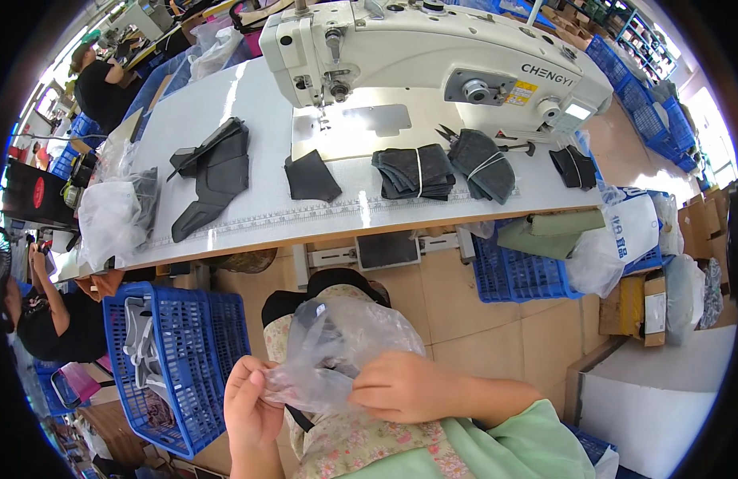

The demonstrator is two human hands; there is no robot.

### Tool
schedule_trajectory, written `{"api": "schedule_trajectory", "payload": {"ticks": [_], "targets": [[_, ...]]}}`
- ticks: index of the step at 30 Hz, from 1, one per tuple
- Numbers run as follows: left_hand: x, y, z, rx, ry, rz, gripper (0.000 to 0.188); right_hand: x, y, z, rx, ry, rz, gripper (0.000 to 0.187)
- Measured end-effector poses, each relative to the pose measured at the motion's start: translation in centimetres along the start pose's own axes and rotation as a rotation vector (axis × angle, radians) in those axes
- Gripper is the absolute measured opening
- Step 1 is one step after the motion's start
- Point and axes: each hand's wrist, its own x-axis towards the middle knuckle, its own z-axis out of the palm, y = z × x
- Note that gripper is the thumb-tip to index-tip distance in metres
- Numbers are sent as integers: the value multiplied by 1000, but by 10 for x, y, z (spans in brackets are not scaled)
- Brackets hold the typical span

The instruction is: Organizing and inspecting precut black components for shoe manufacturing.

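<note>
Over my lap I hold a clear plastic bag (369, 323) with something dark grey inside that I cannot make out. My left hand (253, 403) pinches the bag's gathered edge between thumb and fingers. My right hand (409, 387) is closed on the bag's near right side, its fingertips partly hidden by the plastic. On the table beyond lie a folded black fabric piece (221, 172), a single black cut piece (313, 176), and tied stacks of dark pieces: a wide stack (415, 172), a curved bundle (482, 165) and a small bundle (573, 167).
A white sewing machine (417, 48) stands at the table's back. Scissors (446, 132) lie by the curved bundle. Blue crates (197, 351) (521, 271) flank my legs, and a pedal (387, 251) sits under the table. A plastic bag (113, 215) rests at the table's left end. Other people work at left.
</note>
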Motion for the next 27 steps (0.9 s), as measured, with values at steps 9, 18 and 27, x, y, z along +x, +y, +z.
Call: {"api": "schedule_trajectory", "payload": {"ticks": [9, 18, 27], "targets": [[0, 4, 3, -234, 90, -30, 18, 1, 1, 26, 400, -183, 3, 23], [5, 4, -2, 27, 32, -8, 22, 4, 15, 21, 490, -385, 137, 34], [10, 10, 6, 18, 185, 78, 27, 10, 17, 5, 981, -776, 551, 43]]}}
